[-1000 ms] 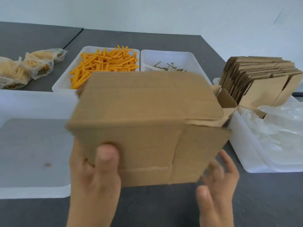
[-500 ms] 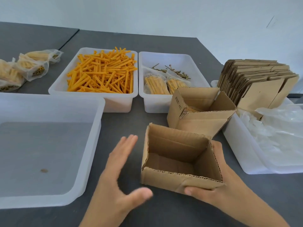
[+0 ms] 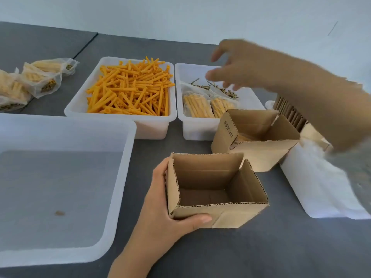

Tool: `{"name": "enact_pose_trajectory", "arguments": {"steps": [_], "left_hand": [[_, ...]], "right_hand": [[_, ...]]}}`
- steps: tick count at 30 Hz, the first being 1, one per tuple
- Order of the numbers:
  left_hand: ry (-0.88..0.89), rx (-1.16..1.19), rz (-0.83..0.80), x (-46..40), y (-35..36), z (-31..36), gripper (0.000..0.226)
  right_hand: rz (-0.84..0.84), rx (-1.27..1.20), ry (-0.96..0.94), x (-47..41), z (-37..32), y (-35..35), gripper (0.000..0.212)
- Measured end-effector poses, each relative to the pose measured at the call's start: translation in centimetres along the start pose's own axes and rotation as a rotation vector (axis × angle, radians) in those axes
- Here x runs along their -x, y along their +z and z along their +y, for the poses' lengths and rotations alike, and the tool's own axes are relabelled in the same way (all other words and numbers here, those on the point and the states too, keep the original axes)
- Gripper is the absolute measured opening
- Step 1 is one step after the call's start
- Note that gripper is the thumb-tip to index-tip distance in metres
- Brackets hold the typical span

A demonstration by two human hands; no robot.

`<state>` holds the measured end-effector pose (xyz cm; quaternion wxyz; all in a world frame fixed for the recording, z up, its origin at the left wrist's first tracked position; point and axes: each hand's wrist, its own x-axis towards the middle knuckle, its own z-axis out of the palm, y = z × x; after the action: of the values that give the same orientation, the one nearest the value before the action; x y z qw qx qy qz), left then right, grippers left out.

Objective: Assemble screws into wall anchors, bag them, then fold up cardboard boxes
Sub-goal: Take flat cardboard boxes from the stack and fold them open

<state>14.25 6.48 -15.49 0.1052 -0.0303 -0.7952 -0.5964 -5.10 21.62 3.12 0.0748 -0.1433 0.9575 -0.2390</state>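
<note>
Right hand [image 3: 247, 63] now off the box, fingers spread above screws, left hand [image 3: 160, 199] gripping open-topped brown cardboard box [image 3: 216, 212]

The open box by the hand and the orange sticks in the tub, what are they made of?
The open box looks like plain brown corrugated cardboard: its cut top edges show a wavy layer, and the surface is matte. The orange sticks seem to be smooth moulded plastic, hollow at the ends, uniformly coloured. Their tub looks like translucent white plastic.
</note>
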Motion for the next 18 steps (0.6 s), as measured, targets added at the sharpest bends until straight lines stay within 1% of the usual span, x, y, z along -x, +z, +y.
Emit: {"name": "enact_pose_trajectory", "arguments": {"steps": [2, 3, 5, 7, 8, 9, 11, 13, 16, 17, 18], "left_hand": [[-0.004, -0.021, -0.007, 0.1, 0.0, 0.0, 0.103], [-0.004, -0.018, -0.011, 0.0, 0.0, 0.0, 0.102], [0.001, 0.002, -0.014, -0.1, -0.1, -0.1, 0.101], [0.008, 0.013, -0.016, -0.1, -0.2, -0.1, 0.102], [0.012, 0.016, -0.02, -0.1, -0.2, -0.1, 0.104], [0.013, 0.022, -0.025, -0.1, -0.2, -0.2, 0.106], [0.016, 0.029, -0.031, -0.1, -0.2, -0.3, 0.108], [0.017, 0.036, -0.041, -0.1, -0.2, -0.2, 0.109], [0.025, 0.047, -0.046, -0.1, -0.3, -0.3, 0.108], [0.027, 0.046, -0.043, -0.2, -0.2, -0.3, 0.107], [0.027, 0.048, -0.039, -0.2, -0.2, -0.3, 0.106]], "right_hand": [[-0.143, 0.163, 0.134, -3.5, -1.5, 1.3, 0.067], [-0.227, 0.224, 0.16, -5.1, -2.4, 2.0, 0.075], [-0.322, 0.328, 0.247, -7.4, -3.0, 4.1, 0.087], [-0.313, 0.466, 0.284, -8.8, -2.7, 6.4, 0.085], [-0.255, 0.526, 0.248, -9.4, -2.4, 7.4, 0.081], [-0.237, 0.57, 0.233, -9.7, -2.5, 8.1, 0.078], [-0.205, 0.543, 0.183, -10.4, -2.2, 9.3, 0.076], [-0.175, 0.468, 0.2, -10.4, -1.7, 9.1, 0.079], [-0.099, 0.269, 0.263, -9.9, -1.1, 6.9, 0.072], [-0.089, 0.18, 0.291, -9.6, -0.9, 5.6, 0.071], [-0.044, 0.072, 0.302, -9.3, -0.7, 4.0, 0.068]]}}
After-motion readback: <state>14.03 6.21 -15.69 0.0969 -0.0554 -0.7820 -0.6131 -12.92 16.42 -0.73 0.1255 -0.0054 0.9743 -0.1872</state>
